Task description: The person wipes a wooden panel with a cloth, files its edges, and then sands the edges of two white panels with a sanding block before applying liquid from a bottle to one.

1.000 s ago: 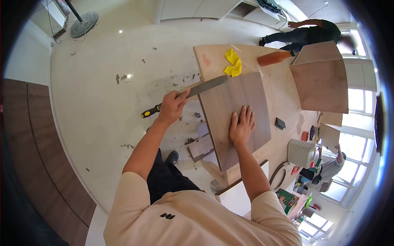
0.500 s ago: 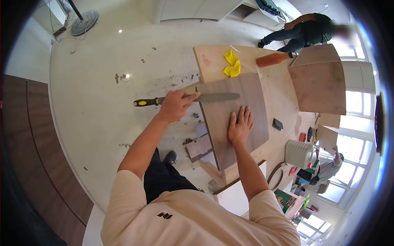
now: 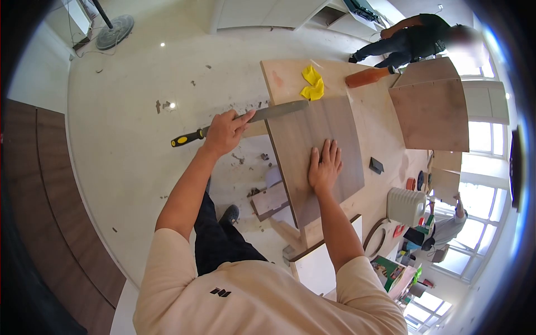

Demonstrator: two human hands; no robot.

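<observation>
A flat metal file (image 3: 282,110) with a black and yellow handle is in my right hand (image 3: 224,133), gripped near where blade meets handle. Its blade slants up over the left edge of a brown wood-grain board (image 3: 318,120). My left hand (image 3: 326,169) lies on the board with its fingers spread, pressing nothing else. Beyond the tip of the file is a crumpled yellow cloth (image 3: 313,82). The board rests on a light wooden table (image 3: 368,117).
An orange bottle (image 3: 365,77) lies near the table's far end, by a curved wooden panel (image 3: 430,111). A small dark block (image 3: 376,165) and a white jerrycan (image 3: 405,207) are to the right. One person (image 3: 416,39) stands beyond; another is at right. Debris dots the floor.
The file and my right hand have moved up and to the left, and the blade now tilts more. My left hand has stayed at nearly the same place on the board.
</observation>
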